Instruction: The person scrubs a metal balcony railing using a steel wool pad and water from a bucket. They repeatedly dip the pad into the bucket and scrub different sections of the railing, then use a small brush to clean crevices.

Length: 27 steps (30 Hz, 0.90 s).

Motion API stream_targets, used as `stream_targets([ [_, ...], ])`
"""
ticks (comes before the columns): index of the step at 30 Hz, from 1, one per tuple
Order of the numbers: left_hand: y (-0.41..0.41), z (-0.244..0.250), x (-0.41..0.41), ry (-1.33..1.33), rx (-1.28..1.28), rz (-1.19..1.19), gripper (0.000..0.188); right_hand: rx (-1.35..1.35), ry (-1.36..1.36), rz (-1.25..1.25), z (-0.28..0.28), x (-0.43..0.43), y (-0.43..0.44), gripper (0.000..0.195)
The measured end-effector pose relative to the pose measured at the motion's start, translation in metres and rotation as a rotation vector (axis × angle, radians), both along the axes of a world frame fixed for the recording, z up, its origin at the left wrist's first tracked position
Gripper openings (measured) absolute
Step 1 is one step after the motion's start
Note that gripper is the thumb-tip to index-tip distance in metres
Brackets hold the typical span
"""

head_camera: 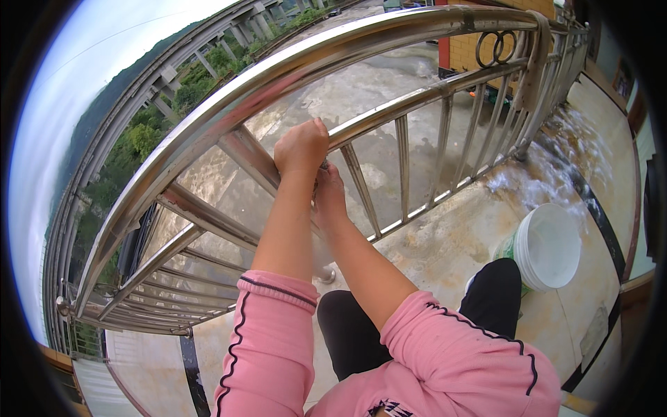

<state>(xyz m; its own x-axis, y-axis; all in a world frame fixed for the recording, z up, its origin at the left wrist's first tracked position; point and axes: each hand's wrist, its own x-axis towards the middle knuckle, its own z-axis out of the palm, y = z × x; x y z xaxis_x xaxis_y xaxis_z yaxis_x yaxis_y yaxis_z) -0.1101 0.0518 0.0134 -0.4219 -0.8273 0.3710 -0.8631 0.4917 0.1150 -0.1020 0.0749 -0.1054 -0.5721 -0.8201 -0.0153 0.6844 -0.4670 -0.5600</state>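
Observation:
My left hand [301, 147] is closed around the middle rail [383, 110] of a stainless-steel balcony railing, right beside a thick upright post [249, 156]. Just below it, my right hand [330, 188] is curled against the same post. A bit of a grey, rough-textured scouring pad [324, 166] shows at the right fingers; most of it is hidden by the hands. Over both hands arches the wide, shiny top handrail [333, 44], with reddish reflections. Thin vertical bars [402, 169] run down from the middle rail to the bottom rail.
A white plastic bucket [552, 247] stands by my right knee. Foamy water [526, 180] spreads over the tiled floor [443, 234] beyond it. A cloth strip [536, 62] hangs over the railing's far end. Outside lie a concrete yard [375, 177] and an elevated roadway [167, 75].

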Motion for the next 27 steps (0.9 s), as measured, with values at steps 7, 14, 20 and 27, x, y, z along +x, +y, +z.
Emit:
stream_targets([
  [7,-0.007,-0.006,0.014,0.011,0.004,0.037,0.043,-0.05,-0.254,-0.105,0.051,-0.009,0.052,0.024],
  [14,-0.002,-0.003,0.007,0.0,0.053,0.067,0.045,0.135,-0.174,-0.213,0.042,-0.014,0.027,0.023],
  [20,-0.006,0.001,0.008,-0.013,0.096,0.083,0.045,-0.079,-0.542,0.036,0.04,-0.016,0.018,0.023],
  [27,-0.002,-0.007,0.006,-0.017,-0.103,0.082,0.041,-0.249,-0.689,0.411,0.022,-0.038,-0.025,0.024],
])
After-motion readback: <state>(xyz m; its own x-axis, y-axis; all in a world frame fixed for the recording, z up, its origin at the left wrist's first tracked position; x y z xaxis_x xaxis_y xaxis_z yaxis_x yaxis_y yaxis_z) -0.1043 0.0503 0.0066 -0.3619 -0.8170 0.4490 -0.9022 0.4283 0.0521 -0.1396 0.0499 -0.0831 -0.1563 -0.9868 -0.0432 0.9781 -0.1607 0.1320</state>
